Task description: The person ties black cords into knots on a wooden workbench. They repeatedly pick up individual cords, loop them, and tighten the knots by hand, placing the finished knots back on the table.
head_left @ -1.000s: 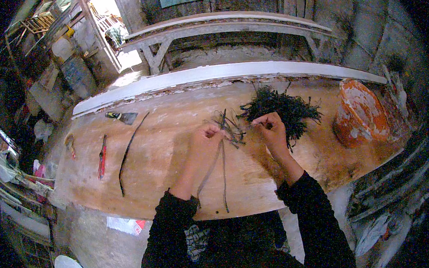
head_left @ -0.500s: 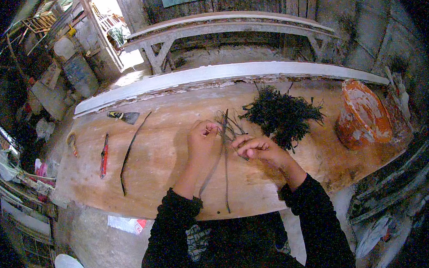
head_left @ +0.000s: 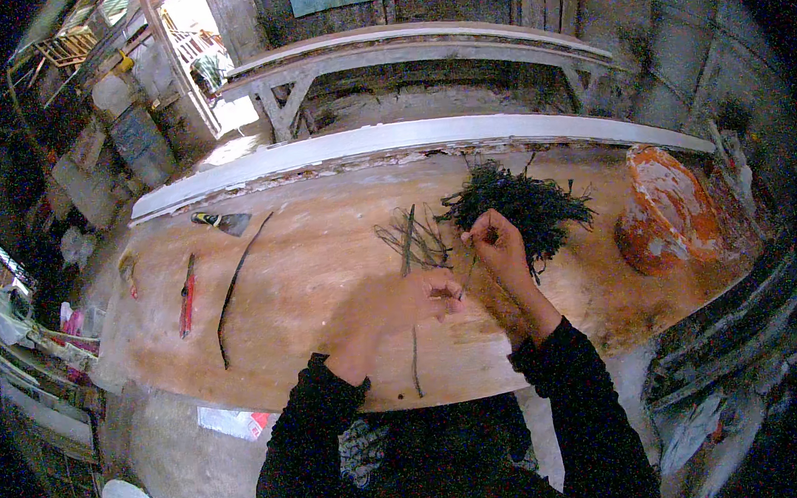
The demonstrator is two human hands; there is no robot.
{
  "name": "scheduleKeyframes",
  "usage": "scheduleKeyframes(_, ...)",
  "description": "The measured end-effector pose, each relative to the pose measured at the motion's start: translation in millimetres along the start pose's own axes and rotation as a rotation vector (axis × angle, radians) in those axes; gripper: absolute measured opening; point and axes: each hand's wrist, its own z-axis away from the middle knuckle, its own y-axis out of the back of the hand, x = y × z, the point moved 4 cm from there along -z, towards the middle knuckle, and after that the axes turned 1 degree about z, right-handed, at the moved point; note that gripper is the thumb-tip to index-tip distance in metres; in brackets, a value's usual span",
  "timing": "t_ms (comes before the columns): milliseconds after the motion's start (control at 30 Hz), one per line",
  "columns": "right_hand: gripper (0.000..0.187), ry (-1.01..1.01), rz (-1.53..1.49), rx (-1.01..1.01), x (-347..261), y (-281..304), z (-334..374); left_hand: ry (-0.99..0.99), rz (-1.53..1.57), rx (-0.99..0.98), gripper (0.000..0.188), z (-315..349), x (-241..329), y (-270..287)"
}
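Note:
My right hand (head_left: 499,248) is closed in a pinch on a thin dark strand (head_left: 471,268), beside a bushy heap of blackish-green strands (head_left: 518,208). The strand runs down to my left hand (head_left: 415,300), whose curled fingertips meet its lower end; that hand is partly blurred. Beyond my left hand lies a small pile of loose, looped strands (head_left: 430,240). A long dark strip (head_left: 415,361) lies on the wooden tabletop (head_left: 318,253) and passes under my left hand. Another dark curved strip (head_left: 228,298) lies farther left.
At the left lie a red-handled cutting tool (head_left: 187,301), a putty knife (head_left: 226,223) and a small brush (head_left: 128,274). An orange bucket (head_left: 628,237) smeared with white stands at the right. A long white board (head_left: 393,139) lines the far edge, with a bench (head_left: 424,51) behind.
My right hand has moved up and right toward the heap, now pinching the strand. My left hand has come down and right, away from the looped strands. The view has shifted slightly.

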Motion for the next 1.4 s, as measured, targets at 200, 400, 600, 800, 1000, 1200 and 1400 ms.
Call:
scheduleKeyframes(200,0.009,0.094,0.315,0.076,-2,8,0,0.061,0.096,0.190,0.011,9,24,17)
scheduleKeyframes(400,0.008,0.051,0.178,-0.033,2,9,-1,0.227,0.245,0.755,0.011,16,3,56)
scheduleKeyframes(600,0.007,-0.280,-0.342,-0.650,-19,-33,30,0.143,0.134,0.947,0.008,18,-35,77)
scheduleKeyframes(800,0.004,-0.270,-0.407,-0.735,-29,-35,32,0.072,0.076,0.958,0.003,14,-39,71)
scheduleKeyframes(1000,0.006,-0.228,-0.294,-0.590,-16,-27,24,-0.025,0.000,0.836,0.003,8,-18,55)
scheduleKeyframes(1200,0.011,-0.254,-0.379,-0.126,11,-8,10,0.158,-0.061,0.367,0.009,2,2,27)
scheduleKeyframes(1400,0.011,-0.259,0.020,0.069,-2,-2,4,0.007,0.203,0.201,0.014,-1,10,-8)
